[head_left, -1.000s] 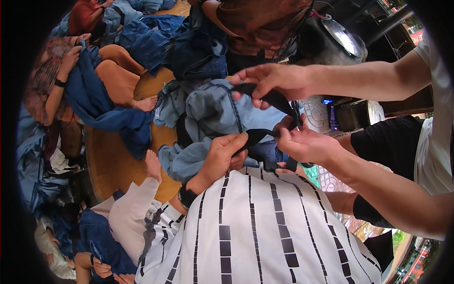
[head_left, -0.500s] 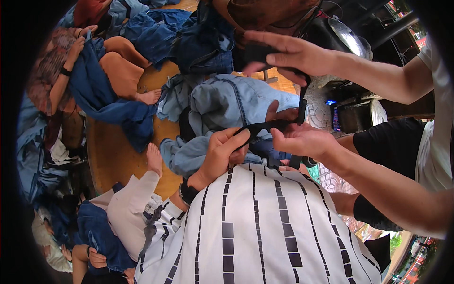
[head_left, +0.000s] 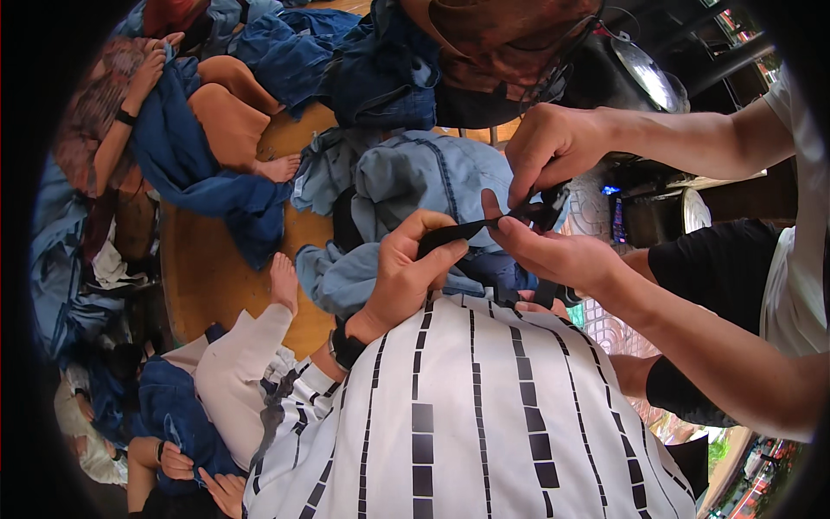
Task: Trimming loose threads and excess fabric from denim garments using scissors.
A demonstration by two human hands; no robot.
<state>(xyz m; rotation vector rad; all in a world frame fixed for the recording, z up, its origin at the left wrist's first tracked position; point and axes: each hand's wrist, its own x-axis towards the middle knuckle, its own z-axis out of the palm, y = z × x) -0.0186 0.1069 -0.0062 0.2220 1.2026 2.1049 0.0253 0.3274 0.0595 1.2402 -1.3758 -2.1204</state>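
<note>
My left hand [head_left: 406, 270], with a black band on its wrist, pinches one end of a black strap [head_left: 456, 233] just in front of my striped shirt. From there the strap runs right to another person's two hands. Their lower hand [head_left: 558, 255] supports the strap from below, and their upper hand [head_left: 553, 143] closes on it with fingers pointing down. A dark bunched part [head_left: 543, 212] lies between those hands, its detail unclear. What seems to be my right hand [head_left: 529, 303] shows only as a bit of fingers beside a black band, mostly hidden behind that person's lower forearm.
Light blue denim [head_left: 415, 182] lies heaped in front of me on a brown surface [head_left: 203, 285]. Darker jeans [head_left: 380, 78] are piled farther back. People sit at the left handling denim; a bare foot [head_left: 283, 281] is near. A round metal lid [head_left: 644, 73] stands at far right.
The other person's upper hand has swung down and right and closed on the strap. The strap, which looped upward before, now runs more level. My left hand keeps its pinch.
</note>
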